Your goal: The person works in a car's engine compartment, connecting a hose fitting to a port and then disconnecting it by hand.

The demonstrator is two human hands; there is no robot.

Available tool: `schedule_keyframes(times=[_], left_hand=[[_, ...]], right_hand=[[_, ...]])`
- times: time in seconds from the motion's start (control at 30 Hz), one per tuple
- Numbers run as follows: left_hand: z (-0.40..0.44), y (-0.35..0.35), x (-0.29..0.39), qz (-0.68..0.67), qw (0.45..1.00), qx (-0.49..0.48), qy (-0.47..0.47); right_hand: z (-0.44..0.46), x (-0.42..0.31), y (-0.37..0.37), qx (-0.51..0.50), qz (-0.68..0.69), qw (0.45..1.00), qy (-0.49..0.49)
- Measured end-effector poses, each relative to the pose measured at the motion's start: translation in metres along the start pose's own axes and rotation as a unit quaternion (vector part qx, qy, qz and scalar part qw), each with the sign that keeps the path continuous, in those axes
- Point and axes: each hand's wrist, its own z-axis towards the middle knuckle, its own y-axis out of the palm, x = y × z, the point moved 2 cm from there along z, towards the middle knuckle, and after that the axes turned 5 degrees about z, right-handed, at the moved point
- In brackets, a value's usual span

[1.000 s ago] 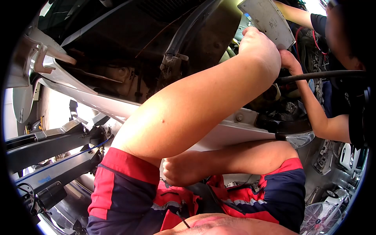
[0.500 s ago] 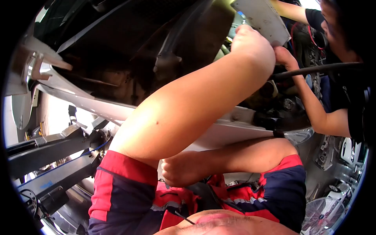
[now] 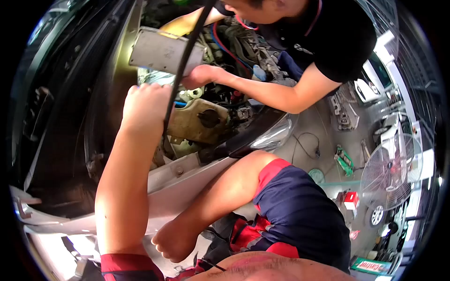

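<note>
My left hand [image 3: 147, 105] reaches up into the open engine bay, fingers curled just below a flat grey metal panel [image 3: 157, 50]. What it grips, if anything, is hidden behind its back. Beside it stands a dark, slanting prop rod [image 3: 190, 44]. My right hand [image 3: 176, 241] is low, closed in a loose fist near my body and the white car fender [image 3: 176, 201]; its palm is hidden. A co-worker's hand [image 3: 199, 76] is at the lower right edge of the panel. Right of my left wrist is a yellowed plastic part [image 3: 199, 122].
The co-worker in a black shirt [image 3: 347, 42] leans over the engine bay from the far side. A headlight [image 3: 272, 136] lies at the car's front corner. On the floor to the right are a large fan [image 3: 391, 171], a green jack [image 3: 344, 160] and a red box [image 3: 351, 200].
The view has swung right, so the engine bay, panel and my left hand appear further left and more floor shows. My left hand remains beneath the panel; my right hand is still closed.
</note>
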Motion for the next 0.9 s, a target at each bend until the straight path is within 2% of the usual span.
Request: schedule_keyframes(times=[0.17, 0.4, 0.57, 0.9], left_hand=[[0.003, -0.011, 0.004, 0.030, 0.997, -0.065, -0.010], [0.001, -0.013, 0.005, 0.039, 0.999, -0.029, 0.007], [0.000, -0.011, 0.005, 0.038, 0.999, -0.013, 0.019], [0.001, -0.015, 0.007, 0.046, 0.998, -0.045, 0.015]], right_hand=[[0.000, 0.002, -0.006, -0.042, 0.004, 0.999, 0.018], [0.002, 0.004, -0.007, -0.063, -0.011, 0.998, 0.014], [0.000, 0.006, -0.002, -0.037, -0.011, 0.999, 0.005], [0.001, 0.006, -0.001, -0.050, -0.012, 0.998, 0.023]])
